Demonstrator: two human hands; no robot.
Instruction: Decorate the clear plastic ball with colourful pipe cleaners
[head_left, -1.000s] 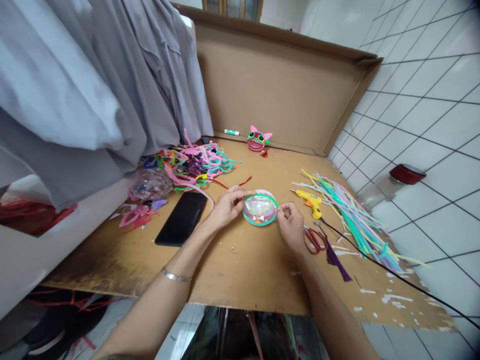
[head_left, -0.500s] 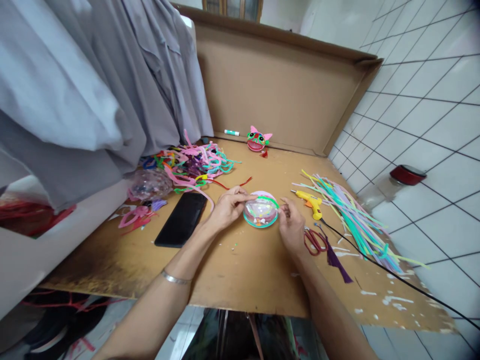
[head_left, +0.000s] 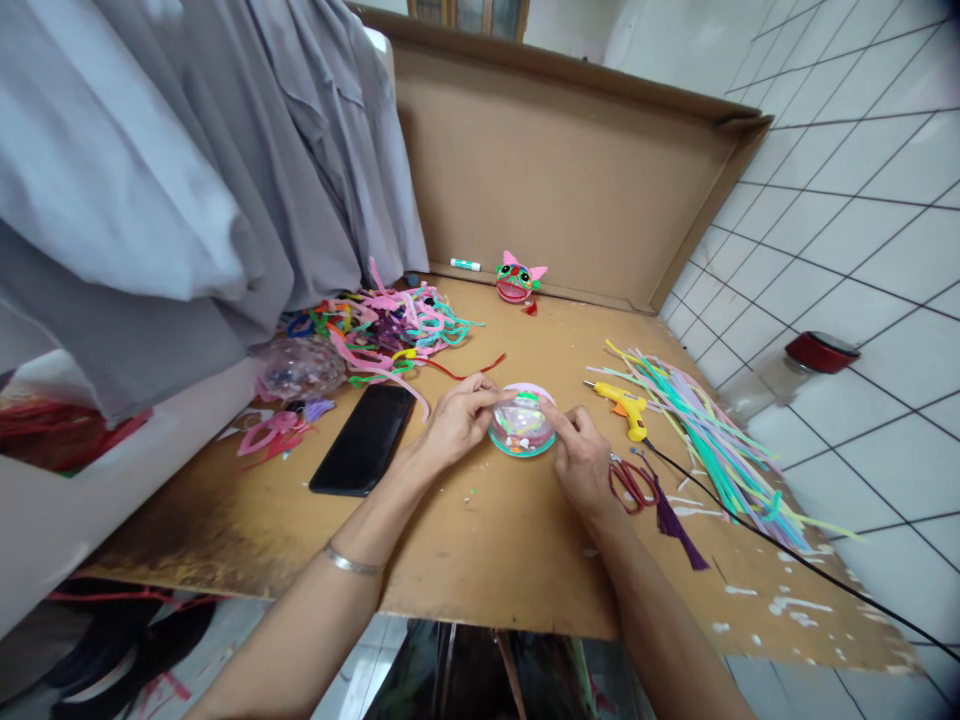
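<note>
A round, clear plastic piece [head_left: 519,425] rests on the table, edged with turquoise at the front and pink behind. Across its upper part runs a short visible stretch of green pipe cleaner [head_left: 528,397]. My left hand [head_left: 459,418] is closed at the piece's left side, thumb and forefinger pinched at the green pipe cleaner's end. On the right side my right hand [head_left: 583,458] has its forefinger laid along the green pipe cleaner at the rim, the thumb below and the other fingers curled. Fingers cover both ends of the green pipe cleaner.
A yellow glue gun [head_left: 624,408], red-handled scissors [head_left: 632,486], a purple tassel [head_left: 675,525] and loose pipe cleaners [head_left: 720,450] lie at right. Left are a black phone [head_left: 362,440] and a tangled pile [head_left: 397,320]. A cardboard wall [head_left: 555,170] stands behind a small animal-face craft [head_left: 515,280].
My right hand has shifted left and up, its forefinger now over the green pipe cleaner's right part, hiding it. My left hand has stayed almost in place.
</note>
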